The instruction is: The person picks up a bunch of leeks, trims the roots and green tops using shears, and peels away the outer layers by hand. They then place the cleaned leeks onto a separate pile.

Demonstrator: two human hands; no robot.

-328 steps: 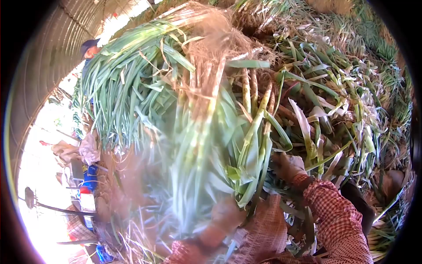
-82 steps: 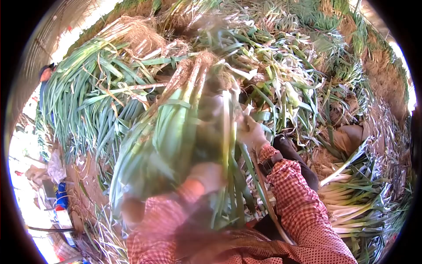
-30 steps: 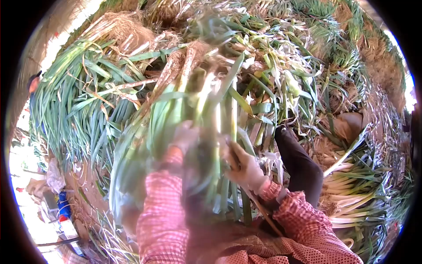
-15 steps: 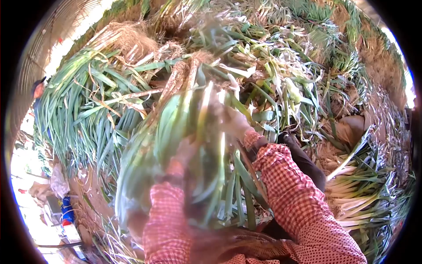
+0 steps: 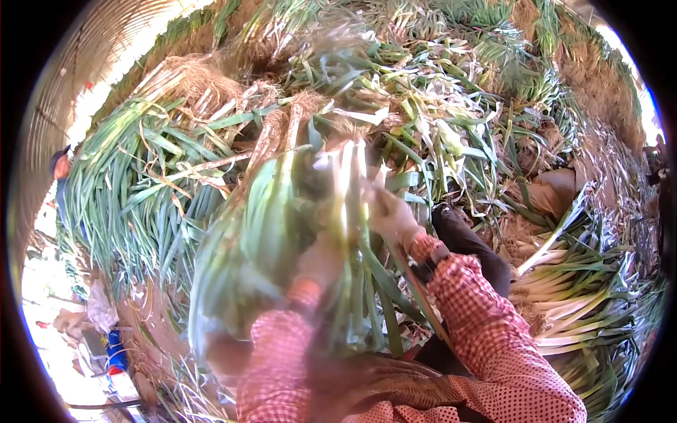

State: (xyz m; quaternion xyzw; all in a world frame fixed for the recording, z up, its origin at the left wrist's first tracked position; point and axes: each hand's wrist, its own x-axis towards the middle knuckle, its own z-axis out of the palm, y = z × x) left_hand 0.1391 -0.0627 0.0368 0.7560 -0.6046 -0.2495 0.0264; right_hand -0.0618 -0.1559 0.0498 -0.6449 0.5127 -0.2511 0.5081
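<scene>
Upright in front of me are a few leeks [image 5: 344, 176], white shafts and roots upward, green leaves trailing down. My left hand [image 5: 321, 259], smeared by motion, is closed round them where the shafts turn green. Just right of the white shafts, my right hand [image 5: 392, 217] has its fingers curled; what is in them, if anything, is hidden. Beside my left hand, more leeks [image 5: 271, 204] lie with brown roots pointing away and leaves toward me.
A large pile of untrimmed leeks [image 5: 127, 169] lies on the left. Stripped leaves [image 5: 444, 127] are heaped ahead. Cleaned leeks [image 5: 564, 303] with white shafts lie at right, near my dark-clad leg [image 5: 472, 250]. A person [image 5: 61, 169] is at the far left edge.
My left hand and the upright leeks have shifted right. My right hand has moved slightly right and down, toward me. The view has shifted a little.
</scene>
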